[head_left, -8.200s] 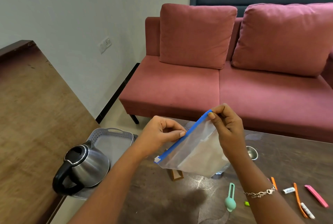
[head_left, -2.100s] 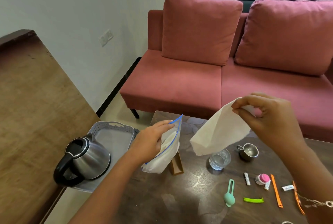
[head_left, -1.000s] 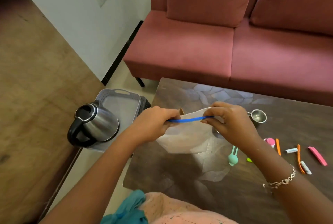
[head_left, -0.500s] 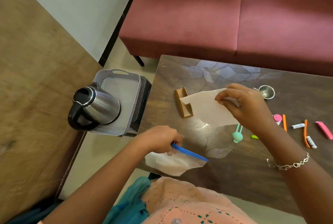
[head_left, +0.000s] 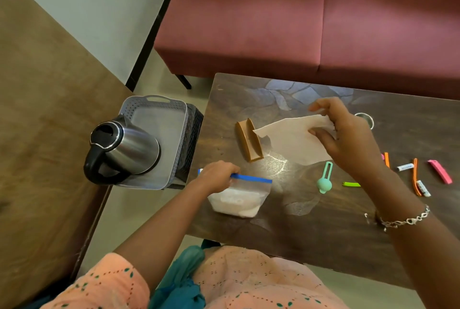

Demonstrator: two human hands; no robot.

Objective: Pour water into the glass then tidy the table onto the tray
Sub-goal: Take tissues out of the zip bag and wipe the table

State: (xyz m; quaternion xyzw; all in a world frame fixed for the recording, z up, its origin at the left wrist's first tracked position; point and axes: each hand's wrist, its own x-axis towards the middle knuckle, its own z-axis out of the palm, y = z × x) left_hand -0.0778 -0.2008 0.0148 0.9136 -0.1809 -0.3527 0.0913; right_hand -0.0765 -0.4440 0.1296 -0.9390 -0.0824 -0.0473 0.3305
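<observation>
My left hand (head_left: 216, 176) grips the blue zip strip of a clear bag (head_left: 240, 198) that rests on the near left part of the dark table (head_left: 311, 229). Over the table's middle, my right hand (head_left: 348, 139) pinches a white paper napkin (head_left: 291, 140), whose corner reaches the brown napkin holder (head_left: 249, 143). A steel kettle (head_left: 122, 150) stands on the grey tray (head_left: 159, 139) left of the table. The glass is hidden behind my right hand and the napkin.
A small steel cup (head_left: 366, 119) sits past my right hand. A teal clip (head_left: 324, 182), a green clip (head_left: 351, 184), orange sticks (head_left: 415, 177), a pink clip (head_left: 440, 175) and white sachets (head_left: 405, 166) lie at the right. A red sofa (head_left: 311, 17) is beyond; a wooden table (head_left: 39, 134) stands left.
My left hand has set the zip bag down on the table's near left part. My right hand keeps the napkin lifted by the holder. The view has tilted further down.
</observation>
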